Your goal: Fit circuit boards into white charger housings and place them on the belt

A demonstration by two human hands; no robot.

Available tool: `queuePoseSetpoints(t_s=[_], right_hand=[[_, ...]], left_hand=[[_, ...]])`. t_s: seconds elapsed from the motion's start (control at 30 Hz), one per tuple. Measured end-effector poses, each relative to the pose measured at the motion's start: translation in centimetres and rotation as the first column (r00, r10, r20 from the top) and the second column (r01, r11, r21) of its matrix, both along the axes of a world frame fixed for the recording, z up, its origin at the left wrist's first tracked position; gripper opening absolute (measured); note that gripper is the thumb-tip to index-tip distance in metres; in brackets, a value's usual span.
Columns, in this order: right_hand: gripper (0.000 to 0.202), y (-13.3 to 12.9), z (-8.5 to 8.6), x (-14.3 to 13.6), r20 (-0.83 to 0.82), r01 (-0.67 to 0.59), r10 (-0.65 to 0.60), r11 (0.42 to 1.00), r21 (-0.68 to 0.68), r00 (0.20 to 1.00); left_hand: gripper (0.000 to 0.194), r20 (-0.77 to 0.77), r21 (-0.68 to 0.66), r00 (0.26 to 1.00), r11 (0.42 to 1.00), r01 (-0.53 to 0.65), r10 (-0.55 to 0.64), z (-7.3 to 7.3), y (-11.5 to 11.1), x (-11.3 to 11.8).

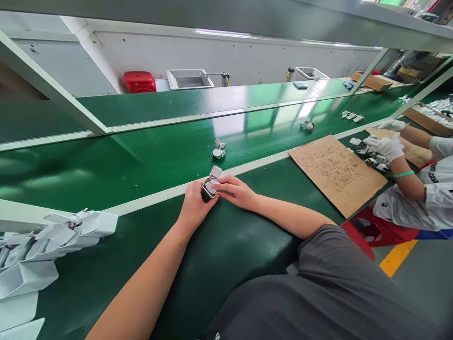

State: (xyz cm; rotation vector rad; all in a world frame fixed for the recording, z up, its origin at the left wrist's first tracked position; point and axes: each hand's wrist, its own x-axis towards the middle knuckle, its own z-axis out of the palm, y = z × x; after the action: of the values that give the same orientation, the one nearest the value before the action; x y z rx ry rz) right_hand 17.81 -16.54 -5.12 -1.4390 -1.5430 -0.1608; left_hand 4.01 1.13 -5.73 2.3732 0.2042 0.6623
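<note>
Near the white edge of the bench, my left hand (194, 203) is wrapped around a small white plastic housing (209, 192) with a dark side. A white cover piece (215, 172) stands up from its far end, with thin wires and a bit of green board beside it. My right hand (235, 192) has its fingertips closed on the white rounded part at the top of the housing. Just beyond, a loose assembly of white parts with a green circuit board (218, 153) lies on the green conveyor belt (166, 158).
Many white housings (71, 231) are stacked at the left. To the right lies a flat cardboard sheet (338, 172). Farther right, a co-worker's gloved hand (387, 146) is among small white parts. More assemblies (307, 125) sit along the belt. A metal shelf (226, 21) hangs overhead.
</note>
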Motion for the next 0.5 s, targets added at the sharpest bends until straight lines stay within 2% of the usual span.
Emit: queuePoseSetpoints(t_s=[0.27, 0.5], right_hand=[[0.043, -0.67, 0.38, -0.28, 0.036, 0.005, -0.007, 0.999, 0.048, 0.999], [0.041, -1.04, -0.1, -0.18, 0.056, 0.056, -0.06, 0.997, 0.058, 0.997]], left_hand=[[0.049, 0.04, -0.088, 0.999, 0.995, 0.036, -0.033, 0.68, -0.87, -0.39], [0.051, 0.06, -0.121, 0.997, 0.991, 0.054, -0.047, -0.07, -0.8, -0.07]])
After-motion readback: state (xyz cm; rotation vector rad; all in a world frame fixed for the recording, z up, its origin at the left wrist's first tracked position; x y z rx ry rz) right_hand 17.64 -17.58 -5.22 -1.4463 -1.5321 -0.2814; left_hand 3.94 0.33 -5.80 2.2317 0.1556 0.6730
